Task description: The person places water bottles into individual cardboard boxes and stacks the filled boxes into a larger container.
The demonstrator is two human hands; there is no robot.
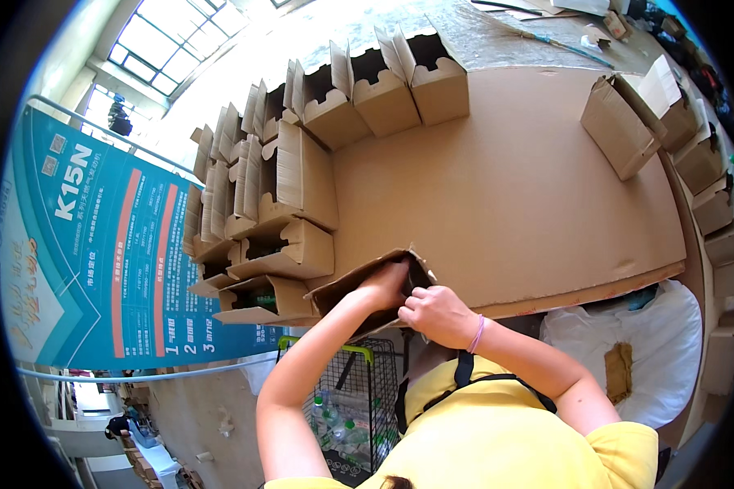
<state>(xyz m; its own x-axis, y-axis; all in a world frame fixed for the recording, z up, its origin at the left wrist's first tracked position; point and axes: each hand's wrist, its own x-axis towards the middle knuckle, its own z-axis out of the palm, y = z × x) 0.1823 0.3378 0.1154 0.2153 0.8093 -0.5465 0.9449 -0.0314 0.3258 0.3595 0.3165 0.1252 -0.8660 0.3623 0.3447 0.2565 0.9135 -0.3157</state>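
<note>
An open brown cardboard box (344, 284) stands tilted at the near edge of the cardboard-topped table, in front of my body. My left hand (385, 284) reaches down into its opening, and the fingers are hidden inside. At the near right side of the same box, my right hand (440, 314) is closed, its fingers curled on the rim. What the left hand touches inside cannot be made out. Just left of this box is another open box (289, 297), with something green in it.
Several open boxes (436, 94) line the table's left and far sides. One box (619, 126) stands at the far right, beside a row of more boxes. A wire cart (350, 376) with plastic bottles is below left; a white sack (664, 334) lies right. A blue banner (90, 269) stands left.
</note>
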